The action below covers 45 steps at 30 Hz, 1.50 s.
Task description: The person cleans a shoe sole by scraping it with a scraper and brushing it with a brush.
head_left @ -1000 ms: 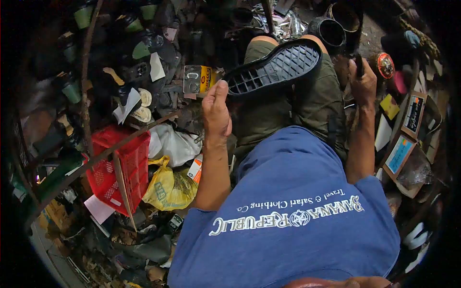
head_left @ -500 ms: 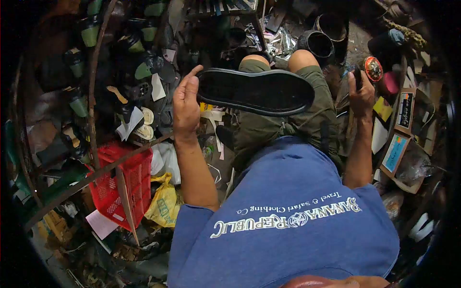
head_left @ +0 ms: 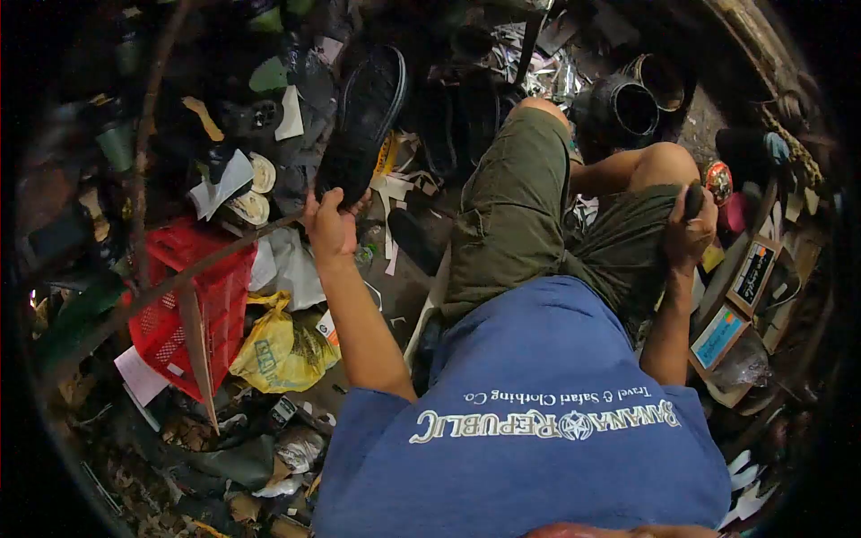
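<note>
A long black shoe sole (head_left: 366,112) with a raised rim stands nearly lengthwise at the upper left of centre. My left hand (head_left: 332,224) grips its near end, with the fingers partly behind it. Over by my right knee, my right hand (head_left: 691,229) is closed around a small dark object (head_left: 693,201), whose kind I cannot make out. A red and white round tin (head_left: 718,179) is just beyond that hand. More dark soles (head_left: 480,117) lie on the floor beyond my left knee.
A red plastic crate (head_left: 202,305) and a yellow bag (head_left: 285,350) are at the left, behind a wooden bar. Dark round containers (head_left: 623,109) stand beyond my knees. Small labelled boxes (head_left: 719,337) lie at the right. Shoes and scraps crowd the upper left.
My left hand has moved left and down, and the sole has turned from crosswise to nearly lengthwise. My right hand is lower, near my right knee, which has swung outward.
</note>
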Each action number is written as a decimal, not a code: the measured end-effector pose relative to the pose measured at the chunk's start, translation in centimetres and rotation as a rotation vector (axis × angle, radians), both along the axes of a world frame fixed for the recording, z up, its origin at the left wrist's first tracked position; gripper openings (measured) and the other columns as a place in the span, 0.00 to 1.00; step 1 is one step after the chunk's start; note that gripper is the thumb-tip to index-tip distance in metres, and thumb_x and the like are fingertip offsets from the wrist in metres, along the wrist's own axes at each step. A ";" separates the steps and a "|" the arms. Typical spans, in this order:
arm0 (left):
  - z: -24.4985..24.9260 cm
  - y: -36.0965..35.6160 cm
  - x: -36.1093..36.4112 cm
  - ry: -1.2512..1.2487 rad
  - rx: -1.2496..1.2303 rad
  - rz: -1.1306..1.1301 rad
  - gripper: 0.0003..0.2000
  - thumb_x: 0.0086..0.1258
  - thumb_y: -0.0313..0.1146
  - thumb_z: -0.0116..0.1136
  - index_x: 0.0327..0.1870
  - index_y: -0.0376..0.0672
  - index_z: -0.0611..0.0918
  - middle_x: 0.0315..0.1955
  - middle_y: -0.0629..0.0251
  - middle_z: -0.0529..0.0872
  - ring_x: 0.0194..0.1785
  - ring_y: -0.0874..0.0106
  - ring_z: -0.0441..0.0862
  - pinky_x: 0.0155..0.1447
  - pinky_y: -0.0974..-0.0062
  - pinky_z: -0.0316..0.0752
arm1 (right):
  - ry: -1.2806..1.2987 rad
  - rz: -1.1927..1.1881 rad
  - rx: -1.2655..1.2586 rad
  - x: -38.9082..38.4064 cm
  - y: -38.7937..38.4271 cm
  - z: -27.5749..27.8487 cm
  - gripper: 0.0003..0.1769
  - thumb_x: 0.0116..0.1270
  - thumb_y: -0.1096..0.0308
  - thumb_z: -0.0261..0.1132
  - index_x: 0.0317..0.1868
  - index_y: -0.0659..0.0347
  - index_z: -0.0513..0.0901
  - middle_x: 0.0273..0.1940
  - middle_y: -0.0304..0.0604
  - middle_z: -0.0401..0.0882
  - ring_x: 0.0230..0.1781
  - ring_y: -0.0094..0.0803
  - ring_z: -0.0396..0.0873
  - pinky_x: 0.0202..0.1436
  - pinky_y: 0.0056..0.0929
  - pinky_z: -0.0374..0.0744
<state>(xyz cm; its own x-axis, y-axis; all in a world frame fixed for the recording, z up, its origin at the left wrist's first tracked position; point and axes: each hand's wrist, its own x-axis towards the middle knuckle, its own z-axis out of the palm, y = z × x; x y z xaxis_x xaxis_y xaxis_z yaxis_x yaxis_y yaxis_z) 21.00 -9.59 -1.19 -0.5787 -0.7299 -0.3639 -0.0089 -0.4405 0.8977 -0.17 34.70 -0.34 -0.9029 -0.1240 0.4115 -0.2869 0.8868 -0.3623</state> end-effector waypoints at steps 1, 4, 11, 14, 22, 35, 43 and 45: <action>-1.2 0.0 0.3 -0.006 0.017 0.005 0.25 0.60 0.21 0.46 0.62 0.34 0.67 0.51 0.51 0.77 0.49 0.59 0.80 0.47 0.60 0.82 | -0.006 0.005 0.017 0.3 0.1 0.2 0.12 0.64 0.68 0.63 0.45 0.65 0.79 0.38 0.55 0.79 0.41 0.49 0.78 0.46 0.39 0.75; -5.0 -0.6 0.1 -0.163 0.089 -0.054 0.28 0.59 0.21 0.46 0.65 0.35 0.65 0.50 0.52 0.78 0.45 0.61 0.81 0.43 0.61 0.83 | 0.009 -0.066 -0.023 0.2 0.6 0.2 0.12 0.63 0.66 0.65 0.43 0.64 0.78 0.34 0.54 0.77 0.36 0.51 0.77 0.39 0.41 0.75; -13.1 -1.0 -3.9 -0.169 0.247 -0.398 0.26 0.58 0.20 0.47 0.62 0.36 0.70 0.42 0.58 0.81 0.40 0.72 0.82 0.40 0.74 0.81 | -0.035 -0.115 0.044 0.1 0.4 0.9 0.12 0.66 0.64 0.63 0.42 0.65 0.78 0.34 0.53 0.78 0.34 0.47 0.77 0.39 0.38 0.75; -17.4 -0.7 -3.3 -0.506 0.060 -0.307 0.24 0.58 0.23 0.52 0.60 0.36 0.73 0.41 0.59 0.83 0.41 0.70 0.82 0.45 0.75 0.77 | -0.077 -0.108 0.002 0.4 -0.6 2.0 0.12 0.68 0.63 0.60 0.41 0.66 0.77 0.33 0.52 0.79 0.33 0.43 0.78 0.40 0.36 0.75; -41.4 -1.4 13.7 -1.468 -0.431 -0.547 0.16 0.57 0.35 0.60 0.45 0.39 0.83 0.42 0.54 0.85 0.44 0.60 0.81 0.49 0.68 0.74 | -0.070 -0.211 0.110 0.2 2.7 1.5 0.18 0.69 0.57 0.59 0.41 0.67 0.77 0.34 0.44 0.80 0.34 0.33 0.75 0.44 0.31 0.74; -48.9 4.2 26.6 -1.065 -0.364 -0.993 0.19 0.60 0.46 0.58 0.53 0.56 0.79 0.49 0.65 0.81 0.55 0.62 0.77 0.60 0.50 0.64 | -0.086 -0.160 0.536 1.0 12.2 2.9 0.20 0.71 0.59 0.58 0.44 0.73 0.77 0.37 0.52 0.80 0.35 0.42 0.76 0.43 0.37 0.74; -41.4 2.4 20.7 -0.887 -0.786 -1.157 0.28 0.52 0.31 0.68 0.56 0.39 0.72 0.48 0.48 0.80 0.49 0.55 0.79 0.50 0.62 0.76 | -0.189 -0.243 0.548 2.3 15.6 3.8 0.22 0.70 0.58 0.58 0.54 0.70 0.73 0.46 0.53 0.78 0.44 0.43 0.75 0.51 0.38 0.72; -41.0 2.4 19.6 -0.908 -0.730 -1.129 0.28 0.53 0.31 0.67 0.57 0.39 0.72 0.49 0.48 0.80 0.50 0.55 0.79 0.51 0.61 0.75 | -0.138 -0.326 0.496 2.6 12.5 3.5 0.22 0.71 0.60 0.58 0.56 0.70 0.71 0.49 0.49 0.77 0.45 0.39 0.74 0.53 0.36 0.72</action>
<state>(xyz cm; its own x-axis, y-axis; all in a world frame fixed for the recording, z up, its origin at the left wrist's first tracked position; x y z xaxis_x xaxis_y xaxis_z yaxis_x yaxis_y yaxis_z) 40.60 -7.21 -42.19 -0.7101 -0.2663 -0.6518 -0.6305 0.6525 0.4204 2.47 47.25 3.20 -0.9674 0.0214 0.2523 0.0485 0.9936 0.1016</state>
